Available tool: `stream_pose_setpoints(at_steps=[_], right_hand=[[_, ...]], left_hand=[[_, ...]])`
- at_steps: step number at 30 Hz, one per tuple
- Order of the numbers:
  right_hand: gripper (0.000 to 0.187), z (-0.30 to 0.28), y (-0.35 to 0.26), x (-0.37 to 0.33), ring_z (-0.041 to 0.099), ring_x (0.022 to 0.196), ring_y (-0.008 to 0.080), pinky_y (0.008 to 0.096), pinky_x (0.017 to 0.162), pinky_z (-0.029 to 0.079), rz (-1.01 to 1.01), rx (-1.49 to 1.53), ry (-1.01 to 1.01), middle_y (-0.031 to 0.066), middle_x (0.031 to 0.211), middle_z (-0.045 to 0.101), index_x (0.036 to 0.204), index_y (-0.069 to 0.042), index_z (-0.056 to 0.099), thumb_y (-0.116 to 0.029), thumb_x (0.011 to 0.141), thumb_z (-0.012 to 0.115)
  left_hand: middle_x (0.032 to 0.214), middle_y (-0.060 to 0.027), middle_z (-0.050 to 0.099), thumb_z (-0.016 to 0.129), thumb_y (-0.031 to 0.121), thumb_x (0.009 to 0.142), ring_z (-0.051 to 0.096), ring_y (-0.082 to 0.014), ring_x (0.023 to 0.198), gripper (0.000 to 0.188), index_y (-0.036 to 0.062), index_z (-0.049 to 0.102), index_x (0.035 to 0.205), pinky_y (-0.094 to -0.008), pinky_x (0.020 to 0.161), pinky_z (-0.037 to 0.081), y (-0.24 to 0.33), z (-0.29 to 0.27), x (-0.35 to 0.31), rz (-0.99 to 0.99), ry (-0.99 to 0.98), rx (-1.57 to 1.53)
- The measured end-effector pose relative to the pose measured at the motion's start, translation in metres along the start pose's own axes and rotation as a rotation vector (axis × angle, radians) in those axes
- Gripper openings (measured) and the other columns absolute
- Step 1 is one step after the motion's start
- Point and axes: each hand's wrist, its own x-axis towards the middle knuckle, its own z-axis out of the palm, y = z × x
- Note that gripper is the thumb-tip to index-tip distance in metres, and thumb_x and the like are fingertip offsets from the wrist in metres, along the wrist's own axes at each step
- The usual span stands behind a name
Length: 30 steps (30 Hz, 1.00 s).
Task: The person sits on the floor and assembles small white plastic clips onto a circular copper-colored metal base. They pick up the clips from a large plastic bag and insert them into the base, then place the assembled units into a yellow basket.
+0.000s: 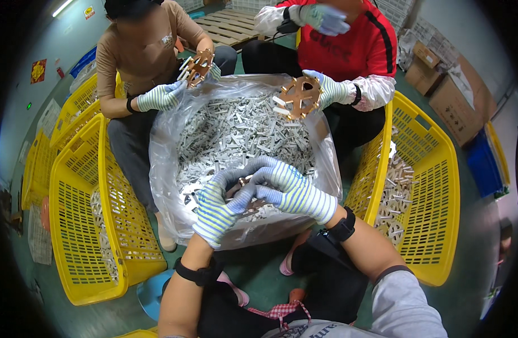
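My left hand [215, 209] and my right hand [290, 190], both in striped knit gloves, meet over the near side of a large bin lined with clear plastic [159, 160]. Their fingers are closed around a brown piece [234, 190], mostly hidden by the gloves; its full shape cannot be made out. Beneath and beyond them, the bin is full of loose pale strips [245, 132]. Some flat white cut-out pieces [190, 194] lie beside my left hand.
Across the bin, one person holds a brown cut-out plate [199, 66] with pale strips in it; another holds a brown perforated disc [300, 98]. Yellow mesh crates [126, 225] with pale parts stand left, another crate [439, 225] right. Cardboard boxes [459, 112] stand far right.
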Motion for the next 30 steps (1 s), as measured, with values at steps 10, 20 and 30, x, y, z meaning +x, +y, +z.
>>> stream_pose_setpoints(at_steps=[10, 20, 30], right_hand=[[0.030, 0.007, -0.018, 0.005, 0.062, 0.100, 0.0281, 0.0368, 0.085, 0.049, 0.039, -0.068, 0.265, 0.0141, 0.105, 0.061, 0.109, -0.002, 0.061, -0.020, 0.086, 0.068], [0.035, -0.008, -0.010, -0.004, 0.066, 0.085, 0.0158, 0.0307, 0.078, 0.053, 0.334, 0.168, 0.142, 0.0109, 0.096, 0.068, 0.120, 0.000, 0.060, -0.019, 0.091, 0.065], [0.041, -0.020, -0.010, -0.002, 0.056, 0.106, 0.0123, 0.0282, 0.095, 0.044, 0.443, 0.513, 0.214, 0.0059, 0.116, 0.062, 0.126, 0.002, 0.057, -0.024, 0.095, 0.061]], left_hand=[[0.088, -0.0045, 0.065, 0.068, 0.020, 0.089, 0.060, -0.0093, 0.076, 0.026, -0.0004, 0.064, 0.105, -0.0248, 0.070, 0.051, -0.015, -0.003, 0.009, -0.092, 0.109, -0.113], [0.114, -0.0107, 0.061, 0.067, 0.015, 0.088, 0.060, -0.0167, 0.102, 0.046, -0.0022, 0.052, 0.128, -0.0295, 0.088, 0.050, -0.007, -0.027, 0.015, -0.125, -0.172, -0.235], [0.092, -0.0075, 0.068, 0.071, 0.012, 0.086, 0.064, -0.0148, 0.083, 0.025, 0.0006, 0.065, 0.108, -0.0281, 0.077, 0.053, -0.005, -0.027, 0.013, -0.172, -0.042, -0.282]])
